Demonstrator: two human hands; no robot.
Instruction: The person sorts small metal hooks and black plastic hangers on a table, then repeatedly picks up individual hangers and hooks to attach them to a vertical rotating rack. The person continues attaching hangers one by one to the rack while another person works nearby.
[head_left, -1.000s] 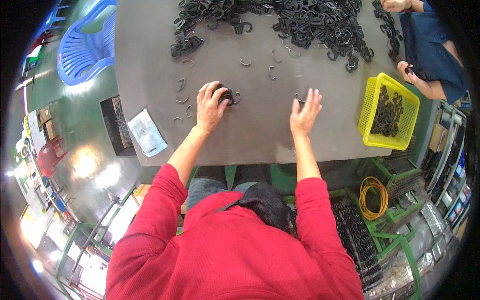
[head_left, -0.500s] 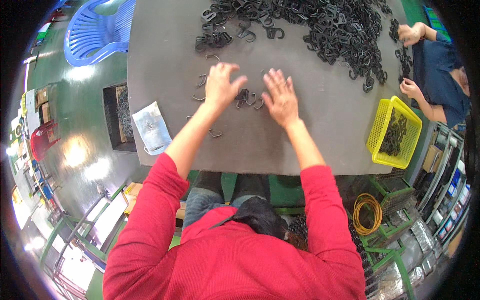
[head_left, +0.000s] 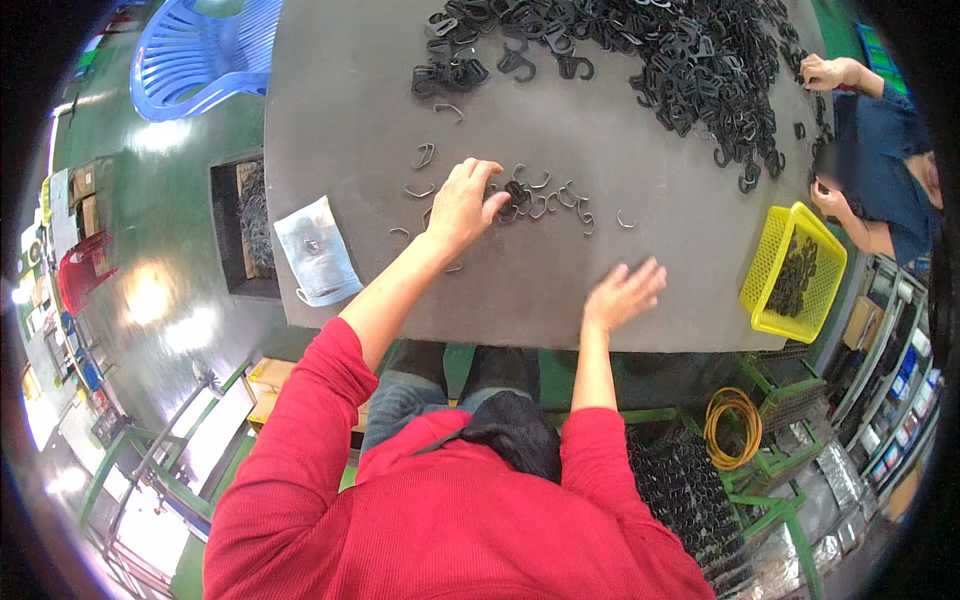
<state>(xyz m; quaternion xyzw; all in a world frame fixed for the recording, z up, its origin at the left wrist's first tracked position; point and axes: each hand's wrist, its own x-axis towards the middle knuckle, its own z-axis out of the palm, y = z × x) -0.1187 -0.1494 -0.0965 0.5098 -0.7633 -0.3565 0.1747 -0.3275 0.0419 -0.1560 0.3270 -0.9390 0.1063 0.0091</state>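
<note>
My left hand rests on the grey table, its fingertips touching a small cluster of black hooks and bent metal clips. Nothing is clearly gripped in it. My right hand hovers flat with fingers spread near the table's front edge, holding nothing, well apart from the cluster. A loose metal clip lies between the hands. A big heap of black plastic hooks covers the far side of the table.
A yellow basket with black parts hangs at the table's right end. A co-worker in blue handles hooks there. A white cloth pouch lies at the left edge. A blue plastic chair stands beyond. A yellow cord coil lies below.
My right hand has pulled back from the clip cluster toward the table's front edge. The left hand stays at the cluster. The view has shifted, showing the table lower and closer.
</note>
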